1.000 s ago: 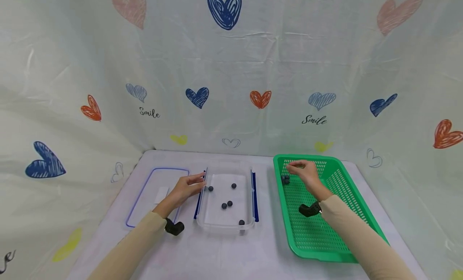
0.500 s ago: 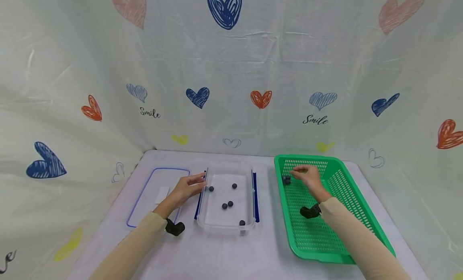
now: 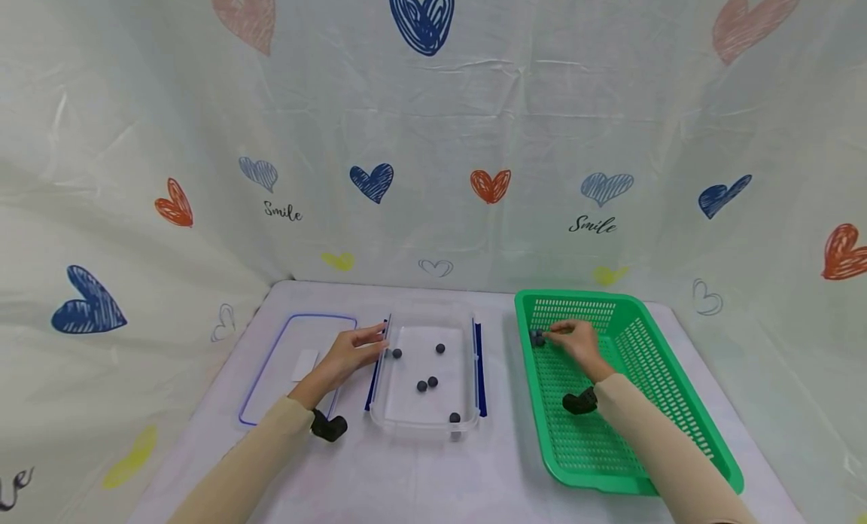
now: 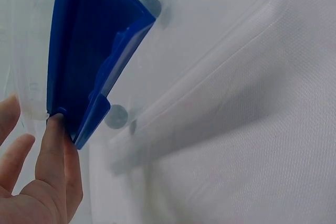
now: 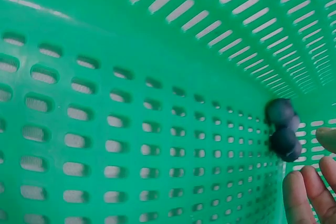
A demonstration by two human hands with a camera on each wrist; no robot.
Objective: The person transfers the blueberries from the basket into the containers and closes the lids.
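My left hand (image 3: 351, 356) holds the left rim of a clear plastic container (image 3: 423, 420), with fingertips at the base of its blue side latch (image 4: 86, 51). Several blueberries (image 3: 440, 348) lie scattered on the container's floor. In the green basket (image 3: 552, 460), my right hand (image 3: 576, 343) reaches toward a small cluster of blueberries (image 3: 537, 338) at the far left corner. The right wrist view shows these blueberries (image 5: 283, 129) against the basket wall, with the thumb and fingers (image 5: 296, 195) spread apart beside them and nothing between them.
A clear lid (image 3: 291, 339) with a blue edge lies flat left of the container, partly under the left arm. The basket's raised, slotted walls surround the right hand. Behind the white table (image 3: 433, 486) hangs a heart-printed sheet (image 3: 433, 132).
My right hand has lowered inside the basket, and its fingertips have come down to the blueberry cluster. The left hand has stayed at the container's rim.
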